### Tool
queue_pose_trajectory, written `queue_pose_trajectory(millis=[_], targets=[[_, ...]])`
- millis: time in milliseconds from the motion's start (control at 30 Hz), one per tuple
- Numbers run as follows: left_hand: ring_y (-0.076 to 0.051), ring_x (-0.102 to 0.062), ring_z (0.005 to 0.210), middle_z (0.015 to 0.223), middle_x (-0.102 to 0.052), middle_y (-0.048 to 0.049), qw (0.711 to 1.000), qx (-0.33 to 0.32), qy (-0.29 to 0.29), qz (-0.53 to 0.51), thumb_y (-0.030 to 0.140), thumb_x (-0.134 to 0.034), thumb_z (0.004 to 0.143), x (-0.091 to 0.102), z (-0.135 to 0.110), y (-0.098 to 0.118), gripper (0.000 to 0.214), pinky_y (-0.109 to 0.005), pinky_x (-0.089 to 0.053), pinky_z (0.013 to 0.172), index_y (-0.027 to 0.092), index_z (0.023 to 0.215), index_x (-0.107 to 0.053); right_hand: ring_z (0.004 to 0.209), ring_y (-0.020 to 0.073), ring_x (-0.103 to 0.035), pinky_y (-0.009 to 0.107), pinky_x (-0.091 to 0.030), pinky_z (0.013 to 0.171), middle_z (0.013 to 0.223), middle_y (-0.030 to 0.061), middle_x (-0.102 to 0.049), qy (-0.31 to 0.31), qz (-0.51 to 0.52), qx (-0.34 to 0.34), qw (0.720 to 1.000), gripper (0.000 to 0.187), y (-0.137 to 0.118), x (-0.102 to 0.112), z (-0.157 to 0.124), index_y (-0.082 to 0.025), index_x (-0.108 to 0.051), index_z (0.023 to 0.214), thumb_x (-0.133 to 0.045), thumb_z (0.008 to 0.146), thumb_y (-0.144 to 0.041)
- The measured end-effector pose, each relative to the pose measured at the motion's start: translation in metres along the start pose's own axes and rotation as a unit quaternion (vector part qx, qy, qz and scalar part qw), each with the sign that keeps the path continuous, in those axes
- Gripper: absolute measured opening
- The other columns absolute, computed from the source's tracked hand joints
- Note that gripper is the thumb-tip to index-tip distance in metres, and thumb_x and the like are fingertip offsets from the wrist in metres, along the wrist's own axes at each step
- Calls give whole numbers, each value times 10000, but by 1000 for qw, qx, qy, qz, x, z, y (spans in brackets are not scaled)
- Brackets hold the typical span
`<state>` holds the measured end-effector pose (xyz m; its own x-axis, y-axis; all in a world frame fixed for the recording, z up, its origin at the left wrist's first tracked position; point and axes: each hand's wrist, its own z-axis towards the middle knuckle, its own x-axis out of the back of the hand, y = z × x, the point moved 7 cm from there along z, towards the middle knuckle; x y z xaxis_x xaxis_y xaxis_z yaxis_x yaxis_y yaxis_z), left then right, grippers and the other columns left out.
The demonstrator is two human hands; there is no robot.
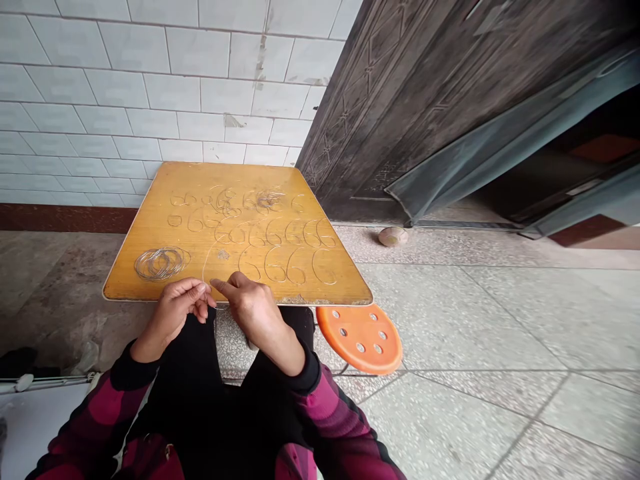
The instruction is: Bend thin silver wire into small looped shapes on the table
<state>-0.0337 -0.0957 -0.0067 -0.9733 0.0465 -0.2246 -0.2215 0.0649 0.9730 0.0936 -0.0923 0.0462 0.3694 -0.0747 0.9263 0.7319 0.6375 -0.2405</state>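
My left hand (179, 307) and my right hand (249, 305) meet at the near edge of a low yellow wooden table (150, 200). Both pinch a thin wire (206, 260) that curves up in an arc over the tabletop. Fingers of both hands are closed on it. Several bent wire loops (280, 250) shaped like sixes lie in rows across the table. A coil of wire (161, 263) rests at the table's near left, close to my left hand.
An orange round stool (361, 337) stands right of my knees. A white tiled wall (150, 87) rises behind the table and a dark carved door (425, 100) at the right. A small stone (393, 236) lies by the doorstep on the speckled floor.
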Motion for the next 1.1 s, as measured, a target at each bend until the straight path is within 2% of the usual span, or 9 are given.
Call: queue_pose_trajectory(millis=[133,300,400,467,567,700,800,933,1100], targets=[[-120,-557,455,648,-682,-73,999,31,-28,-4,353,-662,762,0,1,0,235,-239,-455,432,123,712,-661,609,119,-546,227,-372,521,820,46,-593,13,19,12,1000,351,-1,0,-1,-248,-662,1147,-491,884,-89],[-127,-566,468,638,-681,-75,998,50,-36,24,328,-663,748,-2,0,3,207,-240,-455,444,126,701,-665,630,122,-575,221,-404,554,835,52,-622,36,48,8,998,354,4,-3,1,-223,-657,1144,-473,887,-64],[-121,-559,471,632,-670,-59,999,30,-14,22,320,-660,750,-1,-1,7,195,-235,-450,449,131,702,-662,682,137,-614,229,-450,609,844,62,-651,83,120,-1,989,270,9,1,1,-194,-664,1118,-479,927,-146],[-117,-559,481,638,-664,-49,1000,17,-1,16,320,-653,760,1,-1,9,193,-232,-451,459,134,707,-659,750,155,-641,253,-489,681,864,73,-672,119,194,-4,974,247,14,5,-2,-173,-659,1121,-508,932,-220],[-113,-560,490,652,-657,-37,1000,2,6,12,322,-644,777,5,0,9,193,-228,-449,470,140,715,-653,719,147,-662,267,-527,675,867,69,-692,135,331,-40,933,254,24,-3,-10,-170,-665,1103,-572,901,-292],[-115,-568,509,678,-659,-38,999,-17,5,43,332,-621,806,8,2,8,209,-228,-452,487,144,720,-654,543,112,-647,229,-539,518,757,26,-683,113,538,-129,826,245,33,-35,-20,-175,-688,1013,-617,859,-352],[-119,-575,513,678,-666,-42,995,-28,4,92,328,-611,813,8,3,8,211,-230,-460,493,147,721,-669,534,109,-650,219,-549,508,693,2,-662,124,608,-176,764,219,35,-49,-22,-171,-701,931,-665,812,-352],[-122,-579,509,673,-672,-45,993,-32,4,113,332,-613,807,8,3,9,213,-230,-468,490,151,715,-676,518,105,-645,218,-554,496,677,-3,-665,123,657,-208,714,237,36,-54,-20,-163,-698,893,-705,766,-363],[-124,-587,510,692,-678,-56,995,-21,20,99,374,-640,788,9,14,4,241,-232,-478,482,138,765,-682,520,98,-640,217,-557,494,697,-16,-671,119,704,-207,669,287,37,-62,-17,-172,-661,945,-734,735,-353]])
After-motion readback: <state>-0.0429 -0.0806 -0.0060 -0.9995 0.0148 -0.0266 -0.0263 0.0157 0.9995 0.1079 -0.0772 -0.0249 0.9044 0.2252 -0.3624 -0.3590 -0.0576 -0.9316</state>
